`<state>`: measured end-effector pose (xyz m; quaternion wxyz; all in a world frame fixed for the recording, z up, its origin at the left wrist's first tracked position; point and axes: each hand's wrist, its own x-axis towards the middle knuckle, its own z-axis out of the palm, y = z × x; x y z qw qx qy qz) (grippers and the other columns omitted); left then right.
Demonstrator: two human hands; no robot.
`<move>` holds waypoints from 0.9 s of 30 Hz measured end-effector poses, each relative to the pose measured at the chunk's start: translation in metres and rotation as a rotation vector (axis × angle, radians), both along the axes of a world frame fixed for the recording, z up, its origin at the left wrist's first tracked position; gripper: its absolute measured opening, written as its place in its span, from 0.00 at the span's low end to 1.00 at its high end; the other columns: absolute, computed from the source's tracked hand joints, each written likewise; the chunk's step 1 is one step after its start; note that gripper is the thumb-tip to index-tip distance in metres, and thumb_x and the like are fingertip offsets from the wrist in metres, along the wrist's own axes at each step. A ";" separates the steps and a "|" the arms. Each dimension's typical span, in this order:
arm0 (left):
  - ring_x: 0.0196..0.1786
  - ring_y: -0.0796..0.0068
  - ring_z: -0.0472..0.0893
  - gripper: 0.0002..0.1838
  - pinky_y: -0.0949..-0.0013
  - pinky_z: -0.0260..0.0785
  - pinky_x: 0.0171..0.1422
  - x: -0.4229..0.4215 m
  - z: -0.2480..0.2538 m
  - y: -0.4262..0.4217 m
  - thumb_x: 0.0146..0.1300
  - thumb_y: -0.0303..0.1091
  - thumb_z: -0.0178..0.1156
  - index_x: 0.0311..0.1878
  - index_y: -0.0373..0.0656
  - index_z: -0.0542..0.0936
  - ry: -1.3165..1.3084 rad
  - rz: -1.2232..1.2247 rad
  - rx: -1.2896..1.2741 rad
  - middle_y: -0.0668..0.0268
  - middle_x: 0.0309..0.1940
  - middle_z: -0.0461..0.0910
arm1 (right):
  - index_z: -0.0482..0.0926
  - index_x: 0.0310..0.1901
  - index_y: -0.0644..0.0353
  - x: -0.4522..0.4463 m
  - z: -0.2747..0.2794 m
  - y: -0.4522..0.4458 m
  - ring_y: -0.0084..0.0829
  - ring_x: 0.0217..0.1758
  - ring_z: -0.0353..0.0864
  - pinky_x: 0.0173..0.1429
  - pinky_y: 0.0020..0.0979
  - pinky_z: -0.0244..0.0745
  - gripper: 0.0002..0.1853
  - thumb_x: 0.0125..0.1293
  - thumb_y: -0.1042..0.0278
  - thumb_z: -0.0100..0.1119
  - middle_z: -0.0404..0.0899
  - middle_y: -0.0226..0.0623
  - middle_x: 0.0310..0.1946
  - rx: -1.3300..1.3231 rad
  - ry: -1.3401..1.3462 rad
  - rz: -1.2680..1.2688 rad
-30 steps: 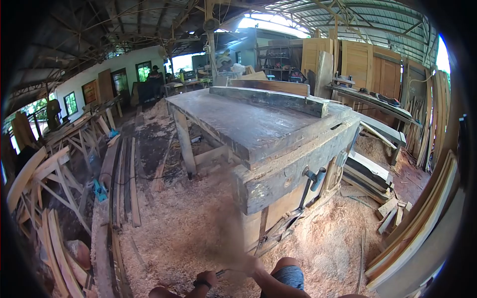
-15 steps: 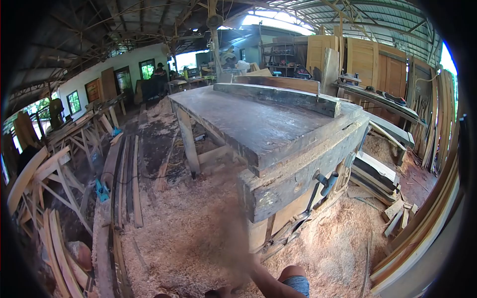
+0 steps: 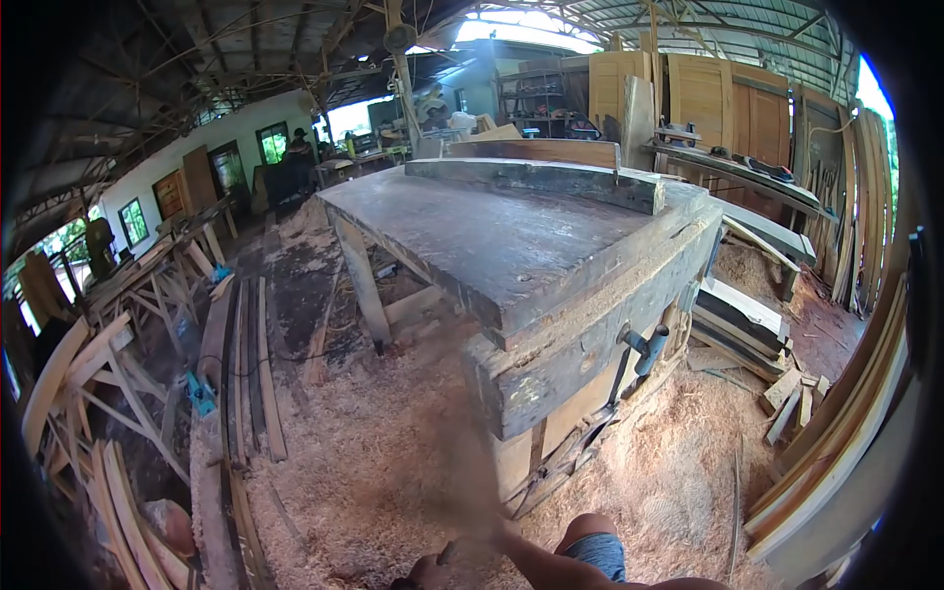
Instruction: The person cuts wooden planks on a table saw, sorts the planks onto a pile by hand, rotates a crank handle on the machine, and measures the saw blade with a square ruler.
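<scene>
At the bottom of the head view, my forearm, apparently the right, reaches left past my bent knee (image 3: 590, 531) in blue shorts. My right hand (image 3: 500, 533) is low beside the workbench's near corner; a brown blur hides its fingers and anything in them. Left of it, at the frame's edge, a skin-toned shape (image 3: 426, 570) shows with dark pieces against it. I cannot tell whether this is my left hand or a foot. The heavy wooden workbench (image 3: 492, 246) carries a dark plank (image 3: 531, 183) on edge and a vise handle (image 3: 649, 350) on its front.
Wood shavings (image 3: 334, 511) cover the floor. Long boards (image 3: 251, 374) lie at left near a teal tool (image 3: 201, 393) and wooden trestles (image 3: 147, 383). Planks (image 3: 836, 433) lean at right, beside wood offcuts (image 3: 792, 398). Wooden doors (image 3: 708, 98) and a person (image 3: 298, 147) are farther back.
The view has tilted slightly, so the bench sits a little farther left. More of my forearm, knee and the skin-toned shape shows at the bottom. The plank and bench have not moved.
</scene>
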<state>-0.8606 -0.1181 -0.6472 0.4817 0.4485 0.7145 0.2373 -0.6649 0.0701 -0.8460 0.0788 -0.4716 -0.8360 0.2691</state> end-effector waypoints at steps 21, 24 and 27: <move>0.37 0.41 0.84 0.16 0.44 0.75 0.42 0.076 0.101 -0.010 0.65 0.44 0.56 0.45 0.40 0.75 0.635 -0.236 0.120 0.45 0.28 0.83 | 0.74 0.50 0.62 -0.025 0.201 0.024 0.39 0.41 0.80 0.46 0.39 0.77 0.16 0.69 0.59 0.51 0.80 0.45 0.38 -1.588 1.429 -0.452; 0.36 0.41 0.84 0.15 0.43 0.75 0.42 0.096 0.109 -0.028 0.66 0.42 0.54 0.47 0.40 0.73 0.599 -0.360 0.046 0.44 0.28 0.83 | 0.72 0.49 0.65 -0.015 0.232 0.026 0.41 0.43 0.79 0.48 0.40 0.77 0.15 0.74 0.61 0.45 0.79 0.46 0.39 -1.738 1.570 -0.454; 0.38 0.43 0.85 0.16 0.43 0.75 0.44 0.092 0.114 -0.024 0.67 0.42 0.50 0.49 0.39 0.72 0.539 -0.506 0.009 0.45 0.32 0.83 | 0.69 0.49 0.64 0.014 0.230 0.013 0.41 0.44 0.78 0.50 0.40 0.76 0.13 0.75 0.62 0.42 0.77 0.44 0.38 -1.887 1.633 -0.311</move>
